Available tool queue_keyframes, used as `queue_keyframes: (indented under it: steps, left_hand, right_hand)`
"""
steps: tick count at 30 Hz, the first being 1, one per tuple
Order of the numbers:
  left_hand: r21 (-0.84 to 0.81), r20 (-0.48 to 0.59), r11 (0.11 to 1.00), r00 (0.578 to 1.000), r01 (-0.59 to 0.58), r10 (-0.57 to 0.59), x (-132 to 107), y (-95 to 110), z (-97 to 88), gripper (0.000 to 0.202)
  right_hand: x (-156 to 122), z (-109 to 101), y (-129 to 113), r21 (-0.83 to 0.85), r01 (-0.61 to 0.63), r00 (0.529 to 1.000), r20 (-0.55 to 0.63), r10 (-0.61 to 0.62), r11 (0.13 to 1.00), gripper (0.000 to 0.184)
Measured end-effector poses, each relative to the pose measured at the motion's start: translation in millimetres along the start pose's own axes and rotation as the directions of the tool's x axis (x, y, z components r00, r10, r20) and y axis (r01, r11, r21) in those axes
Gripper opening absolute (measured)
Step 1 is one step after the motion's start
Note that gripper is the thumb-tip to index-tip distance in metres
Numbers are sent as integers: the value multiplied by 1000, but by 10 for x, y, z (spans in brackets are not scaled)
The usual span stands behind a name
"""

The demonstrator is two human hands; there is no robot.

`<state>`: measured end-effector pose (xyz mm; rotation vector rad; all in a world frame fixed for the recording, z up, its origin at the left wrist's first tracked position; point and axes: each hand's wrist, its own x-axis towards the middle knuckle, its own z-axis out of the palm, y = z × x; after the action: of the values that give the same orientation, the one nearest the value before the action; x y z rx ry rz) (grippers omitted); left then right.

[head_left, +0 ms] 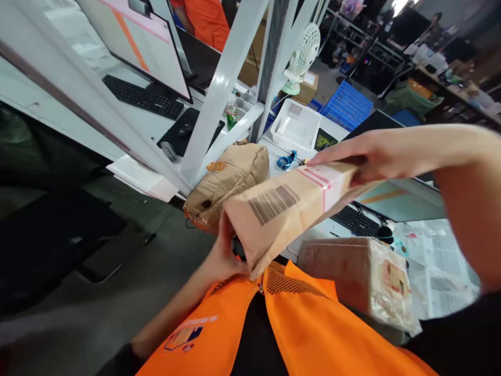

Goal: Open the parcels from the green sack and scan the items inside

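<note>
A brown paper bag (274,209) with a printed barcode and a white label with pink lines is held tilted in front of my chest. My right hand (376,156) is closed on its upper right end, thumb and fingers on either side. At its lower left end, my left hand (227,256) grips the edge, its fingers partly hidden behind the paper. Something dark shows between that hand and the bag, too little of it to name. Just behind lies a bulky brown wrapped parcel (230,177) with orange tape.
A carton wrapped in clear plastic (336,266) stands at the right, near a keyboard (356,222). Behind are a white basket (295,125), a blue tape roll (286,160) and a small fan (303,57). White metal posts (223,89) rise at the left, beside a monitor (144,42).
</note>
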<state>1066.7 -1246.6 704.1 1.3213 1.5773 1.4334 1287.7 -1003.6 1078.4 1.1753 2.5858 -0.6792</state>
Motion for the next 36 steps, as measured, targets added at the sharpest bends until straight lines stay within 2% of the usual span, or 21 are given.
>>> queue_keyframes:
  steps: [1,2,5,7,9,11,12,14,16,18,20,21,23,24,25,26,27,29,32,34,36]
  left_hand:
    - [-37,1,999,999,34,-34,-141,-68,157,162]
    - [-89,-16,994,997,70,-71,-249,-134,300,169]
    - [-214,-137,966,975,144,-176,-391,-314,582,168]
    - [-174,-236,969,947,177,-216,-407,-391,636,156]
    - [-66,-289,973,929,220,-230,-432,-414,611,141]
    - [39,-287,973,935,228,-207,-480,-382,536,129]
    - [93,-273,975,947,203,-171,-505,-348,485,123]
    - [204,-235,974,971,99,-49,-526,-246,360,106]
    - [296,-178,954,980,-37,94,-473,-95,217,87]
    - [338,-101,924,970,-176,222,-325,117,105,75]
    - [339,51,874,935,-347,351,-109,384,93,66]
    - [318,161,838,896,-444,414,6,526,135,61]
    - [227,429,745,751,-628,502,214,787,289,54]
    - [193,524,714,686,-673,505,299,886,378,52]
    - [178,597,697,640,-694,485,371,955,457,52]
    - [184,642,695,621,-695,450,431,987,513,51]
    - [208,668,699,621,-684,409,484,983,538,49]
    - [265,674,704,649,-659,354,584,884,486,42]
    - [325,584,694,714,-642,387,738,636,238,30]
    - [347,485,702,760,-621,433,816,511,80,23]
    - [375,435,703,785,-604,442,838,463,9,23]
  right_hand:
    - [276,116,-19,0,100,980,175,-99,995,47]
    - [559,258,-14,-1,202,946,258,-195,979,47]
    - [1362,736,66,-116,498,849,265,-456,859,58]
    - [1755,1001,85,-235,595,803,188,-565,768,65]
    - [1954,1168,65,-317,632,764,100,-638,707,64]
    - [1952,1218,64,-337,642,741,42,-670,689,60]
    - [1886,1201,92,-332,634,744,17,-667,698,58]
    - [1649,1105,223,-319,574,782,-62,-621,754,56]
    - [1291,975,440,-303,455,832,-191,-521,837,54]
    - [828,881,693,-263,296,861,-342,-376,918,53]
    - [299,874,921,-188,119,846,-495,-199,975,54]
    - [27,910,1013,-135,24,818,-567,-97,990,55]
    - [-498,1053,1148,-24,-164,739,-665,107,986,57]
    - [-745,1154,1194,24,-244,700,-687,193,970,58]
    - [-981,1272,1231,69,-307,662,-701,265,949,58]
    - [-1208,1405,1262,111,-352,623,-713,322,929,58]
    - [-1425,1552,1288,156,-379,581,-727,366,912,58]
    - [-1839,1882,1328,269,-394,478,-756,446,879,59]
    - [-2397,2430,1352,461,-407,309,-743,594,788,56]
    - [-2703,2781,1367,570,-410,235,-689,686,713,55]
    - [-2935,3086,1417,649,-397,192,-632,751,649,57]
